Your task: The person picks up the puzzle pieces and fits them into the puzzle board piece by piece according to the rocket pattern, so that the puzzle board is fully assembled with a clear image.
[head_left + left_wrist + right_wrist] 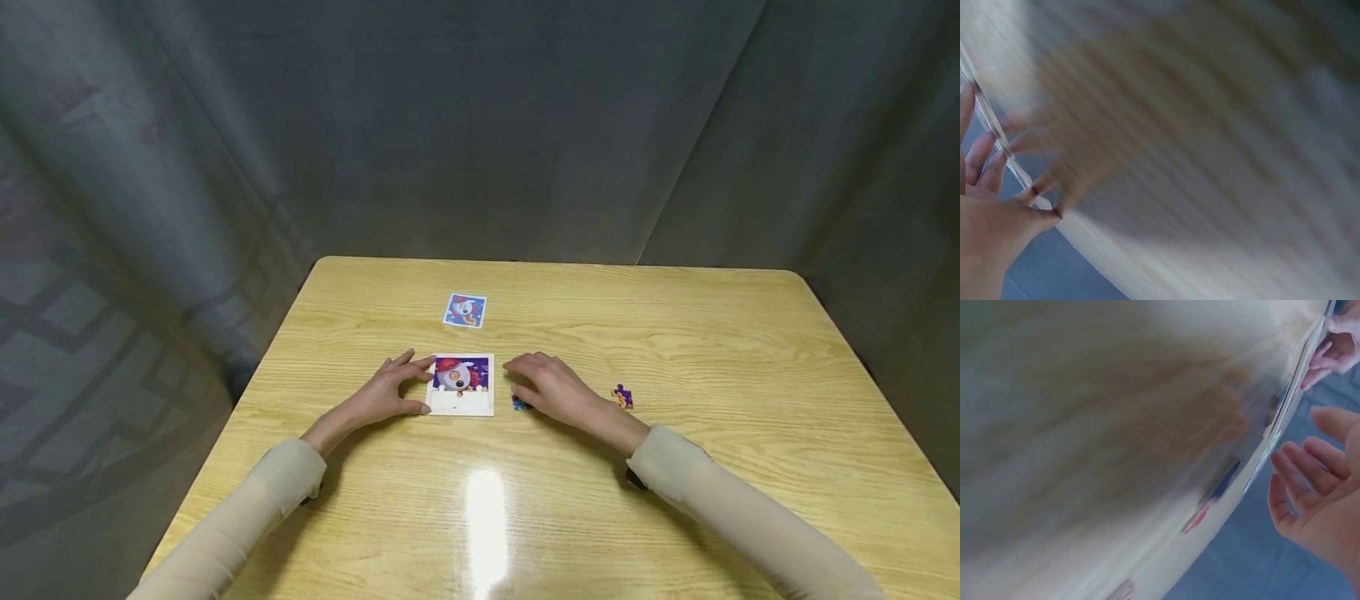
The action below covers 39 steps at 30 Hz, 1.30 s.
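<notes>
A white-bordered puzzle board (462,406) lies on the table, its upper half filled with purple pieces showing a grey-and-red cartoon figure; its lower half is bare white. My left hand (384,389) rests at the board's left side, fingertips at the upper left and thumb by the lower left corner. Just right of the board, my right hand (558,390) hovers low with loosely bent fingers and nothing between them, as the right wrist view shows. Partly hidden beneath it lies a blue puzzle piece (521,403). Farther right is a purple-and-orange puzzle piece (622,396).
A small picture card (465,310) with a similar cartoon figure lies behind the board. The wooden table (675,333) has rounded far corners, and a grey curtain (480,125) hangs behind it. Light glares off the tabletop in front of the board.
</notes>
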Each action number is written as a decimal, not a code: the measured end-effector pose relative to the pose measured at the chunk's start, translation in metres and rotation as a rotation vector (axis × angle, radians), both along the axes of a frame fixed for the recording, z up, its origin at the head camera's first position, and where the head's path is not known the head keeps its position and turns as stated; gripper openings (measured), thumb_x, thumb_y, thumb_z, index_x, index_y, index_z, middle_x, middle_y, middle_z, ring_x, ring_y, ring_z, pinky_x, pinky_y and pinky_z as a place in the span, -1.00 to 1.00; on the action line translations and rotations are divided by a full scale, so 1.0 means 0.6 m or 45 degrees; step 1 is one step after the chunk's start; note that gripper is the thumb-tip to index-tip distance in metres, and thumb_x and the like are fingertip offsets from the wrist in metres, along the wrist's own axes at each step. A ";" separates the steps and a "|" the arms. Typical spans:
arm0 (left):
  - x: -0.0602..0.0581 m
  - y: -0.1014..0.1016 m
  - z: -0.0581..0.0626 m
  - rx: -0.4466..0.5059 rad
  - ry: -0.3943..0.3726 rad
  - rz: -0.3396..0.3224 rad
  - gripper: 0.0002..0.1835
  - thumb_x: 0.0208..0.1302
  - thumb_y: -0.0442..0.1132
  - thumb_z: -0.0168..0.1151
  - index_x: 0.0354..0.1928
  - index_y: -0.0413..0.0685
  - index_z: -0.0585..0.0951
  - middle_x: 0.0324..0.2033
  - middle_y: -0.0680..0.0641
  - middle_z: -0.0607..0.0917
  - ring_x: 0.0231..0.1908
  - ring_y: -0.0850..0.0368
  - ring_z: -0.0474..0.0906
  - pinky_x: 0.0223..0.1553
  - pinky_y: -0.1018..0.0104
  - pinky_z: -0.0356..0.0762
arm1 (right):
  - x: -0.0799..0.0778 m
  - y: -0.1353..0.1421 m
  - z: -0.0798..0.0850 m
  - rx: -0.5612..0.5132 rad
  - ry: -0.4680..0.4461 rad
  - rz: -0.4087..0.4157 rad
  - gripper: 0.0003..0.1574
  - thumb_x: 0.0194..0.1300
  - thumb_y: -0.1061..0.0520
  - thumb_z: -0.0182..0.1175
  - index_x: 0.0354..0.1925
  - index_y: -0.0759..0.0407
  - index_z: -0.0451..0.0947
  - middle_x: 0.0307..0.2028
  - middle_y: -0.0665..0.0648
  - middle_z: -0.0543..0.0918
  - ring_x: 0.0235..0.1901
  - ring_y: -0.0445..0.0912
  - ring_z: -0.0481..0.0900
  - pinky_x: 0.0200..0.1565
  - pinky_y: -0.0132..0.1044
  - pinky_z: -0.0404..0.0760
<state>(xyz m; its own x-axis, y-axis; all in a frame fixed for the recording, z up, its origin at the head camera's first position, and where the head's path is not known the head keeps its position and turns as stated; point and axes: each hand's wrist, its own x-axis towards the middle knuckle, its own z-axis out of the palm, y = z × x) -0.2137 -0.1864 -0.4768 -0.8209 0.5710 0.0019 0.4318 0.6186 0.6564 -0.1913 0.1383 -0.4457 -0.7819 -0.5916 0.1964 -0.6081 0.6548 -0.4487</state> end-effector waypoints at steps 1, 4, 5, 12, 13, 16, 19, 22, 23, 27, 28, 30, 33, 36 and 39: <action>0.000 0.000 -0.001 0.002 0.002 -0.002 -0.50 0.03 -0.11 0.48 0.04 -0.09 0.61 0.38 -0.05 0.33 0.45 -0.25 -0.10 0.36 -0.31 -0.31 | 0.002 0.004 -0.002 0.003 0.000 0.001 -0.53 0.26 0.17 0.29 0.12 0.29 0.53 0.04 0.22 0.63 0.08 0.10 0.55 0.14 0.01 0.49; -0.001 -0.001 -0.002 0.001 0.004 -0.008 -0.50 0.03 -0.10 0.48 0.04 -0.08 0.61 0.38 -0.05 0.33 0.44 -0.25 -0.10 0.36 -0.32 -0.31 | 0.007 0.017 -0.008 0.008 -0.021 0.013 -0.46 0.22 0.12 0.33 0.13 0.28 0.52 0.04 0.20 0.63 0.07 0.10 0.55 0.13 0.03 0.49; -0.002 -0.001 -0.002 -0.002 0.005 -0.009 -0.49 0.03 -0.09 0.48 0.04 -0.08 0.61 0.38 -0.04 0.33 0.44 -0.24 -0.09 0.36 -0.32 -0.30 | 0.009 0.021 -0.010 0.010 -0.031 0.015 -0.44 0.21 0.10 0.34 0.14 0.28 0.52 0.04 0.20 0.63 0.08 0.10 0.55 0.13 0.04 0.49; -0.001 -0.002 0.000 0.002 0.010 -0.009 -0.49 0.04 -0.09 0.48 0.04 -0.11 0.61 0.38 -0.05 0.33 0.44 -0.26 -0.10 0.35 -0.32 -0.31 | 0.016 0.030 -0.014 0.007 -0.078 0.030 -0.39 0.16 0.11 0.39 0.16 0.27 0.51 0.06 0.19 0.62 0.11 0.10 0.52 0.14 0.07 0.47; -0.001 -0.002 0.000 -0.001 0.011 -0.009 -0.49 0.04 -0.09 0.48 0.04 -0.11 0.61 0.37 -0.05 0.33 0.44 -0.26 -0.10 0.35 -0.32 -0.30 | 0.016 0.029 -0.015 0.003 -0.086 0.033 -0.38 0.16 0.11 0.39 0.16 0.27 0.51 0.07 0.19 0.62 0.11 0.10 0.52 0.15 0.06 0.47; -0.001 -0.001 0.000 -0.010 0.011 -0.007 -0.49 0.04 -0.09 0.48 0.04 -0.10 0.61 0.37 -0.05 0.33 0.44 -0.25 -0.09 0.36 -0.32 -0.30 | 0.017 0.028 -0.017 -0.014 -0.112 0.044 -0.39 0.16 0.14 0.38 0.17 0.28 0.50 0.08 0.19 0.61 0.12 0.09 0.51 0.18 0.02 0.45; -0.001 -0.001 -0.001 -0.012 0.011 -0.005 -0.49 0.04 -0.09 0.48 0.04 -0.10 0.61 0.37 -0.05 0.33 0.44 -0.25 -0.09 0.36 -0.32 -0.29 | 0.017 0.027 -0.018 -0.028 -0.124 0.044 -0.41 0.17 0.16 0.37 0.16 0.28 0.50 0.08 0.19 0.61 0.12 0.07 0.52 0.18 -0.03 0.46; 0.000 0.000 0.000 -0.010 0.011 -0.005 -0.50 0.04 -0.09 0.48 0.04 -0.09 0.61 0.37 -0.05 0.33 0.44 -0.25 -0.09 0.35 -0.33 -0.29 | 0.017 0.026 -0.019 -0.038 -0.130 0.033 -0.43 0.18 0.18 0.36 0.15 0.27 0.51 0.07 0.19 0.62 0.11 0.06 0.52 0.17 -0.04 0.47; 0.000 0.000 0.000 -0.011 0.013 -0.005 -0.50 0.04 -0.09 0.48 0.03 -0.09 0.61 0.37 -0.05 0.33 0.44 -0.25 -0.09 0.35 -0.33 -0.29 | 0.017 0.026 -0.019 -0.042 -0.133 0.029 -0.44 0.18 0.18 0.35 0.15 0.27 0.52 0.06 0.18 0.62 0.10 0.06 0.53 0.17 -0.04 0.47; 0.000 0.000 0.001 -0.010 0.014 -0.006 -0.50 0.03 -0.09 0.48 0.04 -0.09 0.61 0.38 -0.05 0.33 0.44 -0.26 -0.09 0.35 -0.33 -0.29 | 0.018 0.026 -0.020 -0.053 -0.140 0.023 -0.47 0.20 0.19 0.34 0.13 0.26 0.53 0.05 0.17 0.63 0.09 0.05 0.54 0.15 -0.06 0.49; 0.000 0.000 0.002 -0.010 0.015 -0.007 -0.49 0.03 -0.09 0.48 0.04 -0.09 0.61 0.38 -0.06 0.33 0.44 -0.26 -0.09 0.35 -0.34 -0.29 | 0.018 0.025 -0.020 -0.054 -0.139 0.024 -0.48 0.20 0.19 0.34 0.13 0.26 0.53 0.04 0.17 0.63 0.09 0.04 0.54 0.15 -0.06 0.49; 0.000 0.001 0.003 -0.011 0.012 -0.007 -0.49 0.03 -0.09 0.48 0.04 -0.09 0.61 0.38 -0.05 0.33 0.44 -0.25 -0.09 0.35 -0.33 -0.30 | 0.018 0.025 -0.020 -0.056 -0.128 0.031 -0.50 0.20 0.19 0.34 0.11 0.26 0.54 0.03 0.16 0.64 0.07 0.03 0.55 0.14 -0.07 0.50; 0.000 0.001 0.003 -0.017 0.008 -0.007 -0.49 0.04 -0.09 0.48 0.05 -0.10 0.61 0.38 -0.05 0.32 0.45 -0.25 -0.10 0.35 -0.33 -0.30 | 0.018 0.024 -0.022 -0.053 -0.098 0.043 -0.53 0.21 0.20 0.33 0.09 0.26 0.55 0.01 0.16 0.65 0.05 0.02 0.56 0.12 -0.09 0.52; 0.000 0.000 0.003 -0.022 0.003 -0.005 -0.49 0.04 -0.10 0.47 0.05 -0.11 0.61 0.38 -0.05 0.32 0.45 -0.24 -0.11 0.36 -0.32 -0.30 | 0.018 0.024 -0.024 -0.034 -0.049 0.053 -0.54 0.21 0.20 0.33 0.08 0.26 0.56 0.00 0.15 0.65 0.02 0.00 0.57 0.10 -0.13 0.54; 0.000 0.000 0.003 -0.025 0.001 -0.004 -0.49 0.04 -0.10 0.48 0.06 -0.11 0.61 0.38 -0.05 0.32 0.45 -0.23 -0.11 0.36 -0.32 -0.30 | 0.019 0.024 -0.027 -0.015 0.018 0.068 -0.50 0.19 0.17 0.35 0.09 0.27 0.55 -0.02 0.15 0.66 -0.03 -0.02 0.59 0.04 -0.15 0.57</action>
<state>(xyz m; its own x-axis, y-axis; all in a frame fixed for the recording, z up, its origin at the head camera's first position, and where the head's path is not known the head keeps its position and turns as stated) -0.2137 -0.1863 -0.4748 -0.8190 0.5737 -0.0088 0.4343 0.6298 0.6440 -0.1797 0.1525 -0.4620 -0.7463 -0.6301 0.2145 -0.6486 0.6160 -0.4471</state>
